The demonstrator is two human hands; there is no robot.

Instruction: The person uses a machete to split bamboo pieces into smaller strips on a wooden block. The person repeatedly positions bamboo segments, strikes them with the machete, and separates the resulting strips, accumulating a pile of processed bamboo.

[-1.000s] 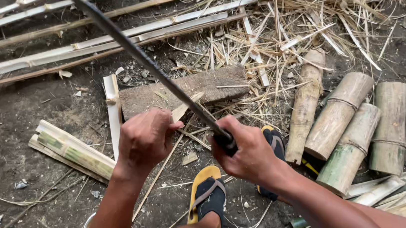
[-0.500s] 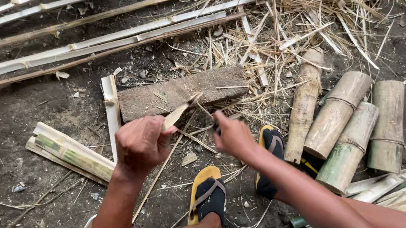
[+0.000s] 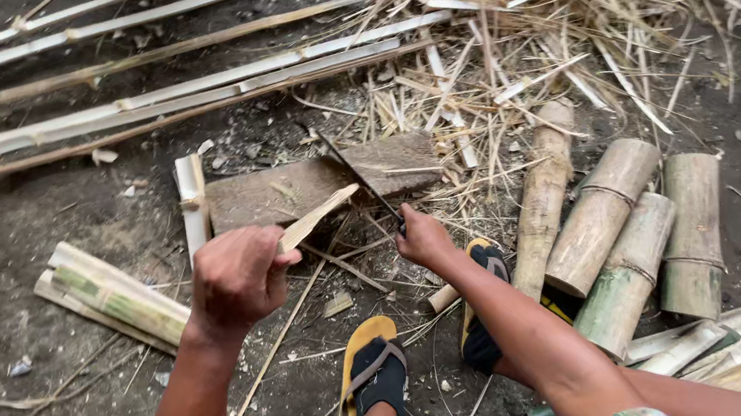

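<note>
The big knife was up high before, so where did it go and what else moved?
The right hand swung the long blade down onto the wooden block, beside the bamboo strip. The left hand kept gripping that strip. The bamboo logs and sandals stayed put.

Two hands are in view, the left hand and the right hand. There are two yellow-soled sandals, one flat wooden block, one blade, four thick round bamboo sections and one bundle of split bamboo pieces.
</note>
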